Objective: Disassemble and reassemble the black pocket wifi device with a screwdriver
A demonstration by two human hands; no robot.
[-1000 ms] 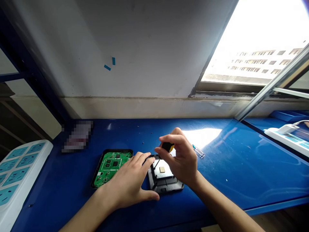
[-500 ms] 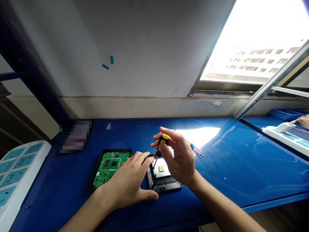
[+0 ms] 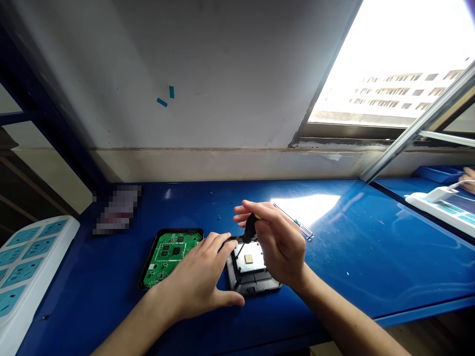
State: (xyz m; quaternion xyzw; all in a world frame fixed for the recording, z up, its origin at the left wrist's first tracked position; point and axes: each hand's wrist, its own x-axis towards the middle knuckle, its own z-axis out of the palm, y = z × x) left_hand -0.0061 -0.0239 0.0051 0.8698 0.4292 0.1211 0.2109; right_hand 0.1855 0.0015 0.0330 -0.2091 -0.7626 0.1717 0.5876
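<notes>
My right hand (image 3: 284, 247) is closed around a black-and-yellow screwdriver (image 3: 251, 228). Its thin shaft slants down to the left edge of a silver metal plate (image 3: 243, 266). This plate, with a small beige square pad (image 3: 248, 258) on it, lies in a black plastic cover (image 3: 256, 287). To the cover's left is my left hand (image 3: 200, 269), fingers stretched out and thumb apart. Its fingertips are at the cover's back left corner; whether they press on it I cannot tell. Partly behind my left hand lies a green circuit board (image 3: 172, 252) in a black tray-like shell (image 3: 144, 269).
A second screwdriver (image 3: 304, 230) with a clear-and-blue handle lies right of my right hand. Tiny dark bits (image 3: 218, 218) are scattered on the blue table (image 3: 356, 262). White power strips (image 3: 69, 232) stand at both sides. Another person's hand (image 3: 468, 179) shows at the far right.
My right hand has turned around the screwdriver, its fingers now covering most of the yellow handle end. My left hand and the cover stay put. The other person's hand shifted slightly.
</notes>
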